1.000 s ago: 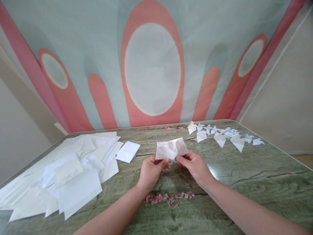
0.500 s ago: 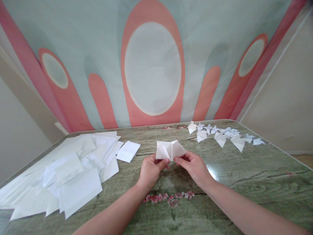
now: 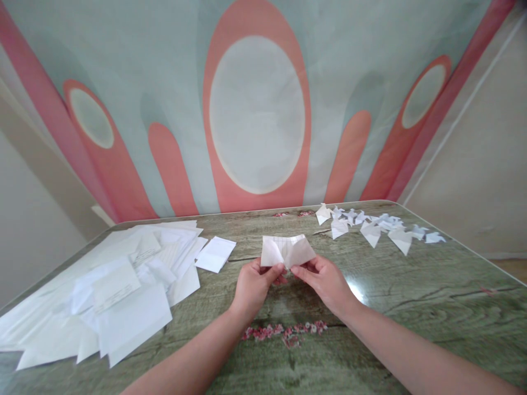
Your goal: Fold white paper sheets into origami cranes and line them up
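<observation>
A small folded sheet of paper with faint grid lines inside is held up over the middle of the table, its two flaps spread to the sides. My left hand pinches its lower left edge between thumb and fingers. On the other side, my right hand pinches the lower right edge, with both thumb tips close together at the bottom fold. Fingers behind the paper are partly hidden.
A wide heap of loose white paper covers the table's left side. Beside it lies a small folded white paper. Several folded paper birds sit at the back right. The wood-patterned table meets a patterned backdrop.
The folded paper has opened wider at the centre, showing more of its gridded inside. My thumbs have shifted slightly; both hands keep their pinch.
</observation>
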A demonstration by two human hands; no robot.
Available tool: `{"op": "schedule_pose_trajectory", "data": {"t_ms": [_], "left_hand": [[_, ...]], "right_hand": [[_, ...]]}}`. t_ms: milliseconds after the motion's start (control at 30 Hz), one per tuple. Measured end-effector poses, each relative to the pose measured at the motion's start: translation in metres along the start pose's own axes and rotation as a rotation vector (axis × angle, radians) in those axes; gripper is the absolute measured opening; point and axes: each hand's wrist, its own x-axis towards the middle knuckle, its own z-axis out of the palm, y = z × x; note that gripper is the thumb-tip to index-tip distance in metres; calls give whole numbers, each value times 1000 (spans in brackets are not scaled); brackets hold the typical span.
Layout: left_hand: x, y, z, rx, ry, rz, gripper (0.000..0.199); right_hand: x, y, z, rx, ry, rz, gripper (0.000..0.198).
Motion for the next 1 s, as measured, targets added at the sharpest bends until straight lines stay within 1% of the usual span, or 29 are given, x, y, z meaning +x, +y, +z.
{"op": "schedule_pose_trajectory", "data": {"t_ms": [133, 267, 433, 633, 833, 1000], "left_hand": [[0, -1, 1, -5, -16, -7, 26], [-1, -4, 2, -76, -33, -37, 28], [-1, -6, 2, -113, -36, -50, 27], [-1, -5, 1, 47, 6, 9, 23], [1, -9, -3, 195, -10, 63, 17], [0, -9, -6, 352, -1, 115, 24]], "right_hand": [[-1, -5, 0, -23, 54, 14, 30], [-3, -8, 0, -51, 116, 19, 27], [-3, -8, 1, -78, 95, 27, 28], [-5, -11, 1, -153, 105, -14, 26], [-5, -7, 1, -197, 76, -64, 22], [-5, -3, 0, -201, 65, -58, 29]]}}
